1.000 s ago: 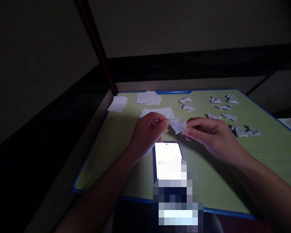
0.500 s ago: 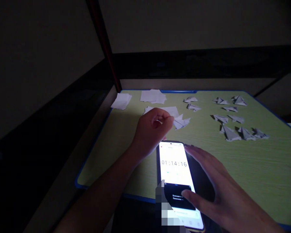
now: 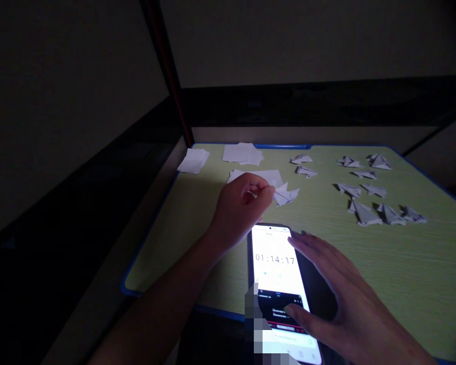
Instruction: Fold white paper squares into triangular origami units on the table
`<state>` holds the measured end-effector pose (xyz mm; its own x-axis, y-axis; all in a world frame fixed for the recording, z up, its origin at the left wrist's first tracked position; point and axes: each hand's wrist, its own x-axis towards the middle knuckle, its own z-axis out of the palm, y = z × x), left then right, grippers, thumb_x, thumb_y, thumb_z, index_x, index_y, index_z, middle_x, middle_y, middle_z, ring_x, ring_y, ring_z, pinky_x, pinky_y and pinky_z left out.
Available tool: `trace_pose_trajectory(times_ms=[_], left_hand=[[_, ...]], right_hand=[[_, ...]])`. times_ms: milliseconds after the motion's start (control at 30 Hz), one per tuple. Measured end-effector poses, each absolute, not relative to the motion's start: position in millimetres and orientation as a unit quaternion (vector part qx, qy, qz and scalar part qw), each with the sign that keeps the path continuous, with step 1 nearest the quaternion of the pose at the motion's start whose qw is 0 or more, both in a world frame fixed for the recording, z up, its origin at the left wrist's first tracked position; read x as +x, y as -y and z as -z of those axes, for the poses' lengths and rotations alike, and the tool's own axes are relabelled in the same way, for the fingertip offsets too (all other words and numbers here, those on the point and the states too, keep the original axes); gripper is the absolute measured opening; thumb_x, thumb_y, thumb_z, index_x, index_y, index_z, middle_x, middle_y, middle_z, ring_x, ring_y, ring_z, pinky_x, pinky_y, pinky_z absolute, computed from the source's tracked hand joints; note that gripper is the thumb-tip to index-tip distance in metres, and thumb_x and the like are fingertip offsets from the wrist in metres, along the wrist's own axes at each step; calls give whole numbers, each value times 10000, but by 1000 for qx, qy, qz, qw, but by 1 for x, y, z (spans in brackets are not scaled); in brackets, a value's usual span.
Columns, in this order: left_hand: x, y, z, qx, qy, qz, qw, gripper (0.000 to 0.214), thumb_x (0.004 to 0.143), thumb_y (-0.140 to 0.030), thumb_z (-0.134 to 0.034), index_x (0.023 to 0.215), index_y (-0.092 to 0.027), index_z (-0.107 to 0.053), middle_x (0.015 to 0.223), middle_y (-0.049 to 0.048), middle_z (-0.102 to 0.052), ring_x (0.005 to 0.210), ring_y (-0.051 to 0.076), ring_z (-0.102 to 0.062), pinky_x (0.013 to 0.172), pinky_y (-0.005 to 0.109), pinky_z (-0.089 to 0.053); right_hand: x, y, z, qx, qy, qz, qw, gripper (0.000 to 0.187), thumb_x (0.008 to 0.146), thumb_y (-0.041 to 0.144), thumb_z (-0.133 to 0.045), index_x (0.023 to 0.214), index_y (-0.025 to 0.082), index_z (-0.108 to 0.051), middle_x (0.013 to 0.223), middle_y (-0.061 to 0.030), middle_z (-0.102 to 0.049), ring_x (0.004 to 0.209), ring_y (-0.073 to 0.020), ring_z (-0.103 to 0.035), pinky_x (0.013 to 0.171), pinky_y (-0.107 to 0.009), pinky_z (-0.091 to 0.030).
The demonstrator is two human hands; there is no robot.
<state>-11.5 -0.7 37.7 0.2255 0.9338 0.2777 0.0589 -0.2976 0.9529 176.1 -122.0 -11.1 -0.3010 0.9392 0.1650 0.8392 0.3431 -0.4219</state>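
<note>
My left hand (image 3: 242, 205) is closed in a pinch on a small folded white paper figure (image 3: 286, 194), held just above the green table (image 3: 182, 233). My right hand (image 3: 336, 294) is spread open over a lit phone (image 3: 279, 284) lying on the table near the front edge. Its thumb rests on the lower part of the screen, which shows a timer reading 01:14:17.
Several finished folded paper figures (image 3: 365, 213) lie at the right of the table. Stacks of flat white paper squares (image 3: 242, 153) sit along the far edge and at the far left corner (image 3: 193, 160). A dark red post (image 3: 171, 81) rises behind the table.
A second ago both hands held the folded paper. My right hand let go and came down to the phone, where its thumb now touches the screen. The timer moved on one second.
</note>
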Motion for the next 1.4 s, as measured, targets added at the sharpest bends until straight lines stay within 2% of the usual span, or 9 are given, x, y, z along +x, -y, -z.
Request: trace_pose_trajectory(times_ms=[467,667,1133,1267,1400], left_hand=[[-10,-1,-39,627,-420,-484,443,69,780,-175,-603,721,-150,-577,655,-15,-588,475,43,-506,385,127,-399],[-10,0,-40,629,-415,-481,450,54,770,-161,-601,721,-146,-584,663,-9,-588,499,51,-515,388,125,-408],[-11,1,-41,634,-409,-481,446,44,759,-170,-619,730,-141,-603,650,-13,-588,485,51,-502,392,135,-433],[-11,-1,-37,633,-398,-487,451,52,768,-184,-629,749,-140,-611,653,-14,-596,479,47,-514,394,132,-427],[-12,-3,-36,608,-383,-485,498,86,776,-216,-636,742,-144,-602,625,-26,-606,423,33,-494,368,132,-388]], right_hand=[[176,124,6,-554,790,-134,226,631,860,466,-549,1425,321,-308,1463,-110,-475,1320,-372,-466,956,-696,-446],[175,124,6,-551,793,-124,230,624,855,467,-552,1422,323,-335,1456,-108,-488,1308,-374,-483,947,-687,-463],[174,124,6,-570,766,-162,250,595,852,465,-574,1397,334,-374,1458,-91,-480,1326,-360,-460,1005,-669,-418],[175,120,0,-582,724,-209,305,454,880,450,-535,1314,350,-445,1372,-61,-563,1236,-300,-560,970,-577,-496],[183,102,-20,-615,648,-240,380,334,837,508,-575,1115,325,-604,1177,-40,-678,1048,-264,-665,870,-461,-570]])
